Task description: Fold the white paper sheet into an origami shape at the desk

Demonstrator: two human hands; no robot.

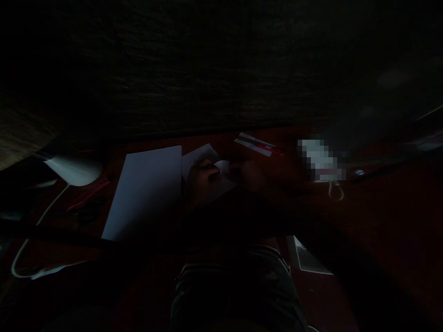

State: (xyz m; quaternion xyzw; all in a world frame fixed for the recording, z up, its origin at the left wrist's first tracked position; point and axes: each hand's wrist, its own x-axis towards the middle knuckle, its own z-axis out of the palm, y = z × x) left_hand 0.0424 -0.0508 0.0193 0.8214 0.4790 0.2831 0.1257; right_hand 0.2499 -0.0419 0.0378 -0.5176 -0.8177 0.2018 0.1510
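Observation:
The scene is very dark. My left hand [202, 180] rests on a small white paper sheet [199, 159] lying on a dark reddish desk [380, 216]. My right hand [251, 176] is close by, to its right, with a small white piece [222, 166] between the two hands. A thin dark object shows at my left fingers, but the dimness hides what it is. Just left of the small sheet lies a larger white paper sheet [145, 193]. Neither hand's grip can be made out.
A white lamp shade [74, 169] and its pale cable [48, 216] are at the left, near a red object [88, 196]. A red-and-white packet [259, 145] lies beyond my right hand. A pixelated white patch [320, 161] is to the right. A paper sheet [306, 258] lies lower right.

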